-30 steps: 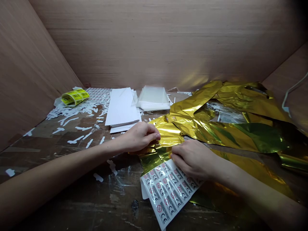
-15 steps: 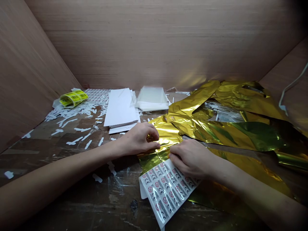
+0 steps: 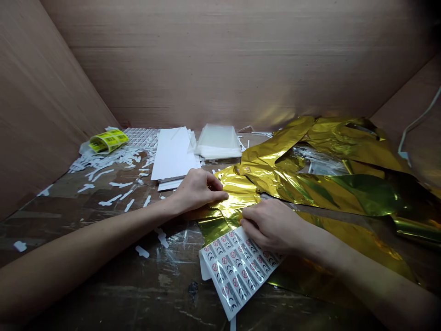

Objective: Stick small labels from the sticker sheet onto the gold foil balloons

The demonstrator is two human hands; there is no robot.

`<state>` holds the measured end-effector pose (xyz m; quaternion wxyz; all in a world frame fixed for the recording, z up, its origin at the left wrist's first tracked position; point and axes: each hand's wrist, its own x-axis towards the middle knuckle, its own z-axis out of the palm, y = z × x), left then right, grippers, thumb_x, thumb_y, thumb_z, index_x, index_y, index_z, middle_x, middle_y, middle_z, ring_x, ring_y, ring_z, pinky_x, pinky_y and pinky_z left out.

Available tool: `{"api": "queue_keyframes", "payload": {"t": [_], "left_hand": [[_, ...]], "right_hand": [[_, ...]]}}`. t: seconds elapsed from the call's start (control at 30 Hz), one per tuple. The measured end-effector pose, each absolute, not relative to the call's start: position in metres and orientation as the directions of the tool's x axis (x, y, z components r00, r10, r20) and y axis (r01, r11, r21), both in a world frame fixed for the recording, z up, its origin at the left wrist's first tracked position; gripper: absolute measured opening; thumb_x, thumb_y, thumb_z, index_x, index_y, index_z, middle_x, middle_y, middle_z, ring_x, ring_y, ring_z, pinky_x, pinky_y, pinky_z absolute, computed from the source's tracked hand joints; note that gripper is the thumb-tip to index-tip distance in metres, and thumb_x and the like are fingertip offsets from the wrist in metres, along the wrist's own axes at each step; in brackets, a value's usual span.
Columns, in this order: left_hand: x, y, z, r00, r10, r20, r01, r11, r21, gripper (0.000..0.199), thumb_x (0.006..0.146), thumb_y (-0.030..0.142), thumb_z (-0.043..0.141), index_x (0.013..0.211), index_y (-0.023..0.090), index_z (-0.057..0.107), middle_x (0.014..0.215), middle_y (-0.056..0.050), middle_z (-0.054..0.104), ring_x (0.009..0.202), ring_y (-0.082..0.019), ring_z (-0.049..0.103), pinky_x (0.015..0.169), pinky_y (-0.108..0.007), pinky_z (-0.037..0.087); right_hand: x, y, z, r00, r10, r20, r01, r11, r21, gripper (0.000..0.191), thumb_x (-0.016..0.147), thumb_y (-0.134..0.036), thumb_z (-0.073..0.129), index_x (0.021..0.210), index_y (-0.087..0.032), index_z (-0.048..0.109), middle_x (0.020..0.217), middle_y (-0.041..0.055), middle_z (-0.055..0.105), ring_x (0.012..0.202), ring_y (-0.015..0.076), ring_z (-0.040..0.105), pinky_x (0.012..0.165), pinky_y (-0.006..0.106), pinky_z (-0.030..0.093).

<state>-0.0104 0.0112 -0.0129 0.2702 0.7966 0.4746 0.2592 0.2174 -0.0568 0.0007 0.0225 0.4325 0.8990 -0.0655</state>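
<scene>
A sheet of stickers [image 3: 237, 271], printed with CE marks and red warning circles, lies tilted over gold foil at the front. My right hand [image 3: 272, 225] is closed on the sheet's far edge, fingers curled under. To its left, my left hand [image 3: 198, 191] hovers at the shiny gold foil [image 3: 239, 186], with thumb and forefinger curled towards each other. Whatever sits between those fingertips is too small or hidden to make out. A strip of white backing shows below the sheet's near corner.
White cards [image 3: 174, 154] are stacked behind my left hand, beside clear plastic sleeves [image 3: 220, 140]. White paper scraps [image 3: 99, 158] and a yellow label roll [image 3: 108, 140] lie at the left. More gold foil [image 3: 361, 193] spreads across the right. Wooden walls [image 3: 220, 64] enclose the table.
My left hand has moved slightly up and away from the sticker sheet, its thumb and forefinger drawing closer together. The right hand and sheet have barely shifted.
</scene>
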Motion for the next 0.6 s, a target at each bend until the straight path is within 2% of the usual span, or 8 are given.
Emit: {"api": "queue_keyframes", "payload": {"t": [0.1,0.2,0.3,0.4,0.47,0.53,0.6], "left_hand": [[-0.009,0.005,-0.01,0.372,0.887,0.273,0.601,-0.455,0.657,0.018,0.083,0.033,0.072,0.081,0.016,0.079,0.077,-0.005,0.077,0.061,-0.012,0.062,0.058,-0.024,0.046],[-0.008,-0.008,-0.002,0.436,0.824,0.361,0.516,-0.558,0.649,0.023,0.085,0.038,0.071,0.081,0.015,0.077,0.077,-0.005,0.076,0.061,-0.012,0.06,0.058,-0.025,0.045],[-0.007,-0.018,0.003,0.621,0.733,0.277,0.386,-0.593,0.707,0.033,0.074,0.045,0.081,0.087,0.015,0.077,0.076,-0.005,0.075,0.063,-0.013,0.061,0.057,-0.024,0.047],[-0.01,-0.014,0.001,0.672,0.732,0.11,0.355,-0.45,0.82,0.04,0.071,0.043,0.084,0.097,0.013,0.077,0.077,-0.006,0.075,0.063,-0.014,0.064,0.054,-0.023,0.049],[-0.015,-0.004,-0.003,0.63,0.774,0.059,0.319,-0.327,0.89,0.038,0.071,0.04,0.084,0.095,0.011,0.076,0.079,-0.008,0.076,0.063,-0.015,0.066,0.054,-0.024,0.051],[-0.022,0.008,-0.006,0.515,0.854,0.076,0.253,-0.237,0.938,0.036,0.069,0.037,0.087,0.092,0.011,0.076,0.082,-0.009,0.077,0.066,-0.016,0.068,0.058,-0.025,0.055],[-0.029,0.017,-0.007,0.317,0.937,0.143,0.205,-0.216,0.955,0.035,0.069,0.035,0.087,0.092,0.011,0.076,0.086,-0.01,0.078,0.071,-0.017,0.071,0.062,-0.026,0.057]], "right_hand": [[0.218,-0.057,0.0,-0.624,0.777,-0.083,0.781,0.617,-0.1,0.032,0.096,-0.031,0.044,0.07,-0.018,0.058,0.068,0.0027,0.066,0.056,0.0117,0.044,0.061,0.032,0.018],[0.217,-0.057,-0.004,-0.609,0.793,0.004,0.786,0.605,-0.129,0.034,0.096,-0.031,0.046,0.066,-0.018,0.056,0.065,0.0017,0.063,0.055,0.0112,0.042,0.06,0.031,0.02],[0.217,-0.055,-0.008,-0.521,0.833,0.187,0.799,0.553,-0.235,0.037,0.098,-0.033,0.046,0.066,-0.017,0.056,0.064,0.0007,0.06,0.055,0.0108,0.042,0.058,0.029,0.025],[0.22,-0.054,-0.002,-0.485,0.794,0.366,0.746,0.594,-0.3,0.035,0.101,-0.031,0.045,0.076,-0.016,0.064,0.071,0.0027,0.064,0.063,0.0129,0.051,0.062,0.028,0.037],[0.227,-0.055,0.012,-0.451,0.715,0.535,0.732,0.639,-0.237,0.028,0.102,-0.029,0.046,0.095,-0.015,0.069,0.091,0.0088,0.07,0.086,0.019,0.059,0.078,0.032,0.046],[0.237,-0.058,0.029,-0.377,0.651,0.659,0.771,0.614,-0.166,0.025,0.101,-0.029,0.05,0.108,-0.015,0.069,0.107,0.0131,0.069,0.103,0.0242,0.059,0.09,0.038,0.047],[0.245,-0.063,0.043,-0.394,0.671,0.627,0.789,0.598,-0.144,0.023,0.1,-0.032,0.053,0.101,-0.017,0.07,0.103,0.0114,0.069,0.097,0.023,0.061,0.086,0.038,0.048]]}}
